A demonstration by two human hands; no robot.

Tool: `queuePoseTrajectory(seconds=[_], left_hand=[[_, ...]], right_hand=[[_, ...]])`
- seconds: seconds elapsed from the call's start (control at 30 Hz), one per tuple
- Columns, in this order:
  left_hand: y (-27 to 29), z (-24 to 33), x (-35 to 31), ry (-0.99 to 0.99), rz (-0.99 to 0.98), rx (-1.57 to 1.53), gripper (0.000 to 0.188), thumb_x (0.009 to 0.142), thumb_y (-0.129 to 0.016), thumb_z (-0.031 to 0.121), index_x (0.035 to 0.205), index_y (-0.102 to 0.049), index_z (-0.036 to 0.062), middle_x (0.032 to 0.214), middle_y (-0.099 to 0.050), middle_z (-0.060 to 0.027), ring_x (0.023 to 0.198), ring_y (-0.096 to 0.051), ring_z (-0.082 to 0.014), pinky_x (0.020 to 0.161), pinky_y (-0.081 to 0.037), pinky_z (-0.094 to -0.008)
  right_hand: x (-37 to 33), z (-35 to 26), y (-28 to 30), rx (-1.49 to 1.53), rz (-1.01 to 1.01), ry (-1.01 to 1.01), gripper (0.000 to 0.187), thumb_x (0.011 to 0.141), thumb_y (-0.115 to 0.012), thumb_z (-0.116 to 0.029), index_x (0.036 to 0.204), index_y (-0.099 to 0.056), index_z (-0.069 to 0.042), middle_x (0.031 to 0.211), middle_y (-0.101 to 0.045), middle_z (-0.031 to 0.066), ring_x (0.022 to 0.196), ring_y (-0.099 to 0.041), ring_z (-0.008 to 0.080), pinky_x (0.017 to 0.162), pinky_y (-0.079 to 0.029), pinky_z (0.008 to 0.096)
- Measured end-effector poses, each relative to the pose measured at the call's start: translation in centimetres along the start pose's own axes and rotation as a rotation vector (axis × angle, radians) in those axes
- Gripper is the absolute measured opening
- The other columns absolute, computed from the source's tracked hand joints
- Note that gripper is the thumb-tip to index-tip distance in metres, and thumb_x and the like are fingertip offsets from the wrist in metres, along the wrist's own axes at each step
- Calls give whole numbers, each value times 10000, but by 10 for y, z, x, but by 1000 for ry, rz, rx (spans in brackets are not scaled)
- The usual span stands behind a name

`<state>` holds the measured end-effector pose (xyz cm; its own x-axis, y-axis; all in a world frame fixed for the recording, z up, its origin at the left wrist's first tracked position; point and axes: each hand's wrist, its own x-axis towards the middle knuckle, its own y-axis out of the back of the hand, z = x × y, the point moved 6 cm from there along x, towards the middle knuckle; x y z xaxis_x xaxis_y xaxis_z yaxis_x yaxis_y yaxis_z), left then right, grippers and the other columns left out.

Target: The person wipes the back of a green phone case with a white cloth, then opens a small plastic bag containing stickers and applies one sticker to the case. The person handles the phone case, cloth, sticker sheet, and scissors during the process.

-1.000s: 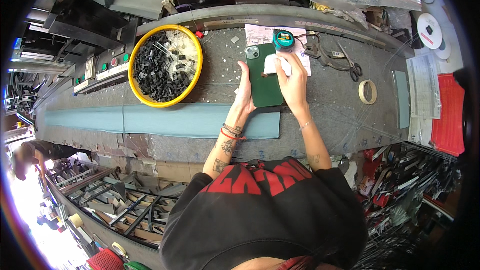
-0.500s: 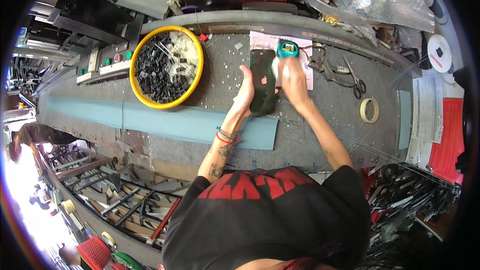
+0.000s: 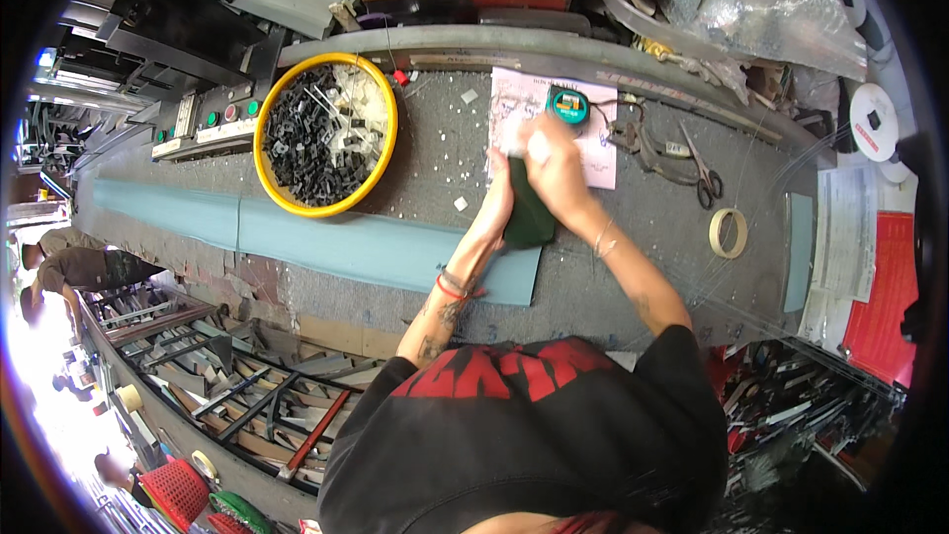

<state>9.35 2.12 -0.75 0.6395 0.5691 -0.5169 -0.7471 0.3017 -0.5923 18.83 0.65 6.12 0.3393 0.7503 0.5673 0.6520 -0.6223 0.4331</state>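
A dark smartphone (image 3: 531, 218) is in my left hand (image 3: 497, 200), whose fingers wrap round its left side. My right hand (image 3: 557, 176) crosses over the phone's upper part, smeared by motion, its fingers bent round a small white wad (image 3: 516, 136) too blurred to name surely. Beneath the hands' far side lies a pink written sheet (image 3: 599, 166). A teal tape measure (image 3: 568, 106) rests on that sheet, just beyond the right hand.
Left of the hands stands a yellow-rimmed basket (image 3: 388, 153) of small black and white parts. A long blue-grey strip (image 3: 386, 242) lies along the bench (image 3: 633, 287). Rightward are pliers (image 3: 647, 158), scissors (image 3: 704, 173) and a tape roll (image 3: 729, 233). Other people (image 3: 89, 267) bend over at far left.
My right hand has moved left across the phone with the white wad. The phone now tilts, its back mostly covered. Another person has come into view at far left.
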Motion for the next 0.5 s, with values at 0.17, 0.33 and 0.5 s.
queuePoseTrajectory(seconds=[0.17,0.33,0.5], left_hand=[[-1,5,-3,-13,-25,38,855,835,-116,737,1163,-477,35,960,-617,-146,835,-649,-222,708,-550,-305],[3,2,-4,144,-169,201,851,833,-119,745,1216,-472,72,1085,-589,-126,995,-605,-208,755,-541,-311],[9,2,-1,38,-122,88,917,816,-101,756,1303,-437,56,1074,-605,-149,1003,-614,-216,839,-537,-346]], right_hand=[[1,1,-7,46,-34,-20,93,806,-592,-2,887,-549,-7,827,-596,182,814,-599,379,697,-478,411],[13,10,5,-29,90,-214,104,831,-601,-58,897,-549,5,891,-613,176,791,-611,377,642,-489,413],[-32,-39,-6,-107,-240,33,105,798,-627,-72,877,-572,-29,800,-591,124,749,-623,306,634,-503,377]])
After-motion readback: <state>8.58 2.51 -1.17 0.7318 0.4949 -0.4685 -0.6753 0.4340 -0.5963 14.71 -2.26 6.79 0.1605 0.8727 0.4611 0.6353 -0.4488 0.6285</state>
